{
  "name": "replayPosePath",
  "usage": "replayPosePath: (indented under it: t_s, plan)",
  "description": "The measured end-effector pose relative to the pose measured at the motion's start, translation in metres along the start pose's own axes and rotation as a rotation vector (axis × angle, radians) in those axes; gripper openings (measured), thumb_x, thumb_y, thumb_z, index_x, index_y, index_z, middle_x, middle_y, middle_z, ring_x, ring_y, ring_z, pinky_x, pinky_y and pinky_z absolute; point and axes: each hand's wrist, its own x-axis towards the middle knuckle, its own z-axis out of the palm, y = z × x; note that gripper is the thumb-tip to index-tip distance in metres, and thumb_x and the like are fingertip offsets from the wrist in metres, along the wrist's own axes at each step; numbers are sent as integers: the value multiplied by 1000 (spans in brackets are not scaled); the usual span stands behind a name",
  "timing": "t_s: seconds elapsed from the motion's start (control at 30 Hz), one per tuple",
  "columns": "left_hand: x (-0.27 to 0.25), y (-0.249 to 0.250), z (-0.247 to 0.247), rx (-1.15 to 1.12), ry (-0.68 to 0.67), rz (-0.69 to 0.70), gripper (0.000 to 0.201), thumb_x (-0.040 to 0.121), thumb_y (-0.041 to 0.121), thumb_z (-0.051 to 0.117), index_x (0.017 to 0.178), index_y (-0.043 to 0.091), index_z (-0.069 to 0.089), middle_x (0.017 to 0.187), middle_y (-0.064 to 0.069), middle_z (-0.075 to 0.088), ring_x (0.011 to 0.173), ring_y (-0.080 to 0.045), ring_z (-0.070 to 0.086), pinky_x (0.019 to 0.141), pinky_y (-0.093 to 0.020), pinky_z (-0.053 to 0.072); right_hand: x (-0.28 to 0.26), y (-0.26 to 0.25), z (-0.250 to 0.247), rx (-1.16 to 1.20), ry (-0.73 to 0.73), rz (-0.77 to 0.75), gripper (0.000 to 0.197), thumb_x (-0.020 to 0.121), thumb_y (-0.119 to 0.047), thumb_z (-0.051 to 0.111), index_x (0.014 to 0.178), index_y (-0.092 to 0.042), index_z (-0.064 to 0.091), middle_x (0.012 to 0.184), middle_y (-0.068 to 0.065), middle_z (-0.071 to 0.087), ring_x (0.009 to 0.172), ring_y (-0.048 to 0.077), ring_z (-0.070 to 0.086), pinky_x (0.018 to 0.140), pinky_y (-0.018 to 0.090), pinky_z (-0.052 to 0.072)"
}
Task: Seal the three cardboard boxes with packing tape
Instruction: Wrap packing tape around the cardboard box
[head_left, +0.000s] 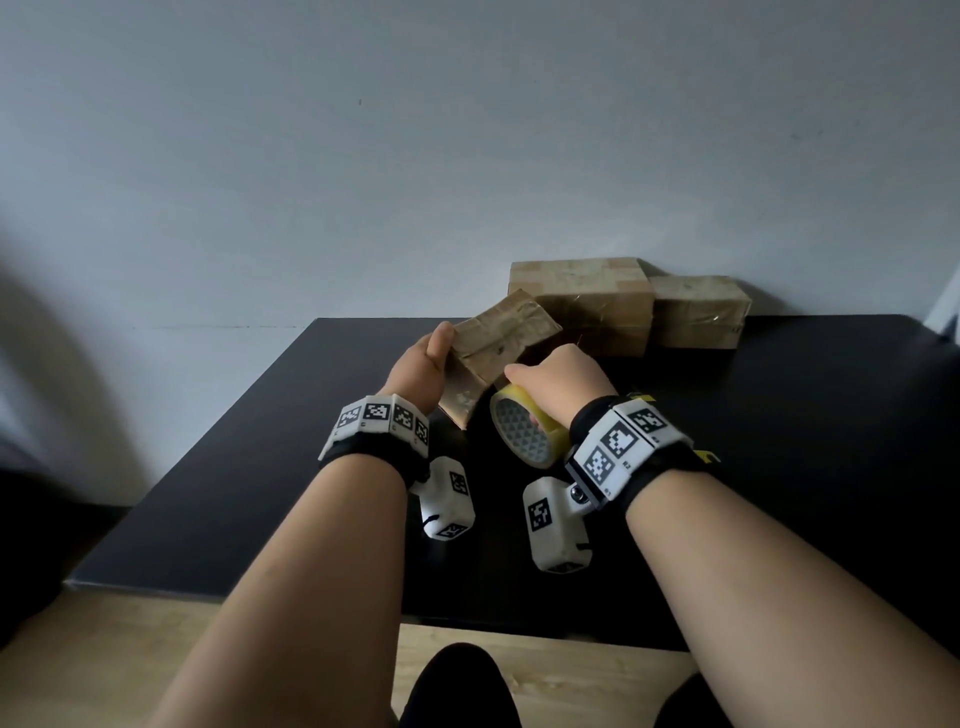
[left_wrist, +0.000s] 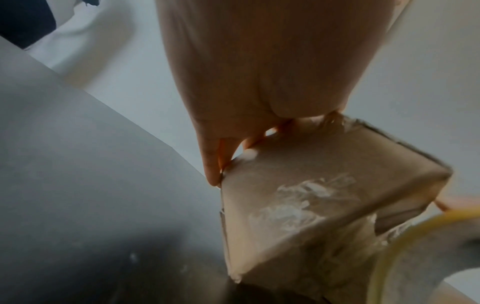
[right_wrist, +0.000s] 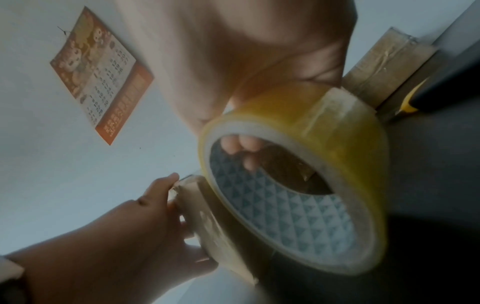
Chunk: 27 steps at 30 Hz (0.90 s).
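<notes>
Crinkled, perhaps film-wrapped cardboard box (head_left: 503, 339) gripped in left hand (head_left: 422, 367); glossy yellow tape roll (head_left: 525, 429) clutched in right hand (head_left: 560, 383).

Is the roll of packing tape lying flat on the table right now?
No, the right hand holds the tape roll up on edge beside the box.

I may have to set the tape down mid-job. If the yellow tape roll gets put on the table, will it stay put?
The tape roll is a round ring, so on its edge it would likely roll across the smooth black table; flat on its side it should stay. The right hand hooks fingers through its core, suggesting it is light and stiff.
</notes>
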Motion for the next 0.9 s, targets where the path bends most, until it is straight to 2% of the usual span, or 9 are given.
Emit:
replayPosePath:
  t_s: [0.07,0.2,0.3,0.37,0.47,0.53,0.6,0.77,0.9]
  plan:
    - [3,-1,-2,-22,-7,-34,56,103,47,21,135,12,50,132,-7,56,126,-24,48,98,-28,30,4,-3,6,-14,9,-1,39,88,-42,56,62,-14,48,61,2,58,58,23,58,56,30,42]
    - [10,1,-9,111,65,45,44,101,35,28,129,10,50,129,-12,58,113,-30,54,85,-34,39,11,-8,14,-21,23,-2,39,90,-44,54,65,-14,49,67,2,55,65,24,58,55,30,37]
    - [6,9,-13,269,139,233,39,102,19,35,138,19,48,144,0,48,134,-23,41,105,-35,34,17,-12,16,-28,18,-8,37,90,-46,54,71,-14,56,75,4,63,70,25,62,60,30,42]
    - [2,15,-13,365,54,319,42,102,15,33,141,21,46,153,4,36,144,-21,24,114,-34,21,20,-13,17,-42,25,-12,37,90,-47,54,72,-14,56,79,5,64,75,26,64,63,31,43]
    - [0,15,-11,557,-84,351,45,103,16,29,148,17,34,160,1,17,148,-24,5,119,-38,10,25,-15,18,-56,20,-15,37,91,-47,53,74,-15,56,77,4,63,73,25,63,62,30,42]
    - [2,14,-13,562,-131,309,46,104,20,24,150,18,28,161,4,12,148,-18,2,118,-40,6,27,-18,20,-60,8,-21,40,92,-49,51,81,-12,61,79,4,64,73,24,63,61,29,41]
    - [5,10,-14,565,-152,286,48,104,23,22,151,22,28,160,8,14,148,-12,5,118,-39,4,29,-21,22,-54,0,-37,44,95,-49,47,85,-10,63,81,6,64,72,24,61,62,29,40]
    - [13,2,-15,547,-169,242,48,103,28,21,150,28,28,160,9,16,148,-10,6,121,-42,3,31,-20,17,75,-18,-22,42,99,-37,43,62,-19,39,64,-1,44,60,17,46,54,31,31]
    - [3,11,-14,548,-160,307,42,105,32,26,145,35,36,158,11,21,148,-17,8,118,-35,6,30,-14,16,61,-12,-28,39,96,-40,47,64,-18,45,68,0,50,65,18,51,55,30,32]
